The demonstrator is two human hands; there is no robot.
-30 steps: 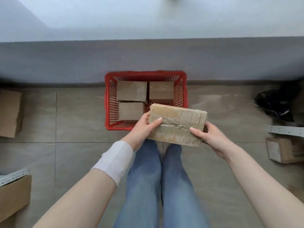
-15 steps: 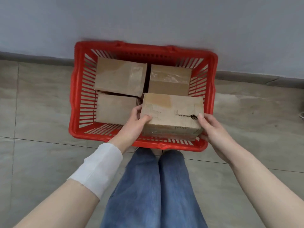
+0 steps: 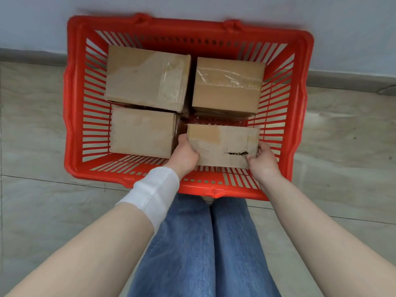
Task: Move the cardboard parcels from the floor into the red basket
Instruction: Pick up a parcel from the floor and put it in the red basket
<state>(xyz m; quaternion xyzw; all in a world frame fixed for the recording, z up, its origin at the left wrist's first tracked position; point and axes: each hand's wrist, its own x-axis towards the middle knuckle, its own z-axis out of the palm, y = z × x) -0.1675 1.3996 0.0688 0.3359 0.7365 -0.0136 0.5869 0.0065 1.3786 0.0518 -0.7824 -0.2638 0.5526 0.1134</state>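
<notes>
The red basket (image 3: 75, 129) stands on the tiled floor against the wall. Inside it lie three cardboard parcels: one at the back left (image 3: 145, 78), one at the back right (image 3: 227, 91) and one at the front left (image 3: 141, 133). A fourth, torn parcel (image 3: 222, 144) sits low in the front right corner of the basket. My left hand (image 3: 184, 155) grips its left end and my right hand (image 3: 263, 161) grips its right end. A white band wraps my left wrist.
A grey wall (image 3: 342, 28) with a skirting strip runs right behind the basket. My legs in blue jeans (image 3: 192, 249) stand just in front of its near rim. Bare tiled floor (image 3: 32, 146) lies to either side.
I have leaned in over the basket, which now fills the view. Both hands have lowered the torn parcel from above the near rim down into the front right corner.
</notes>
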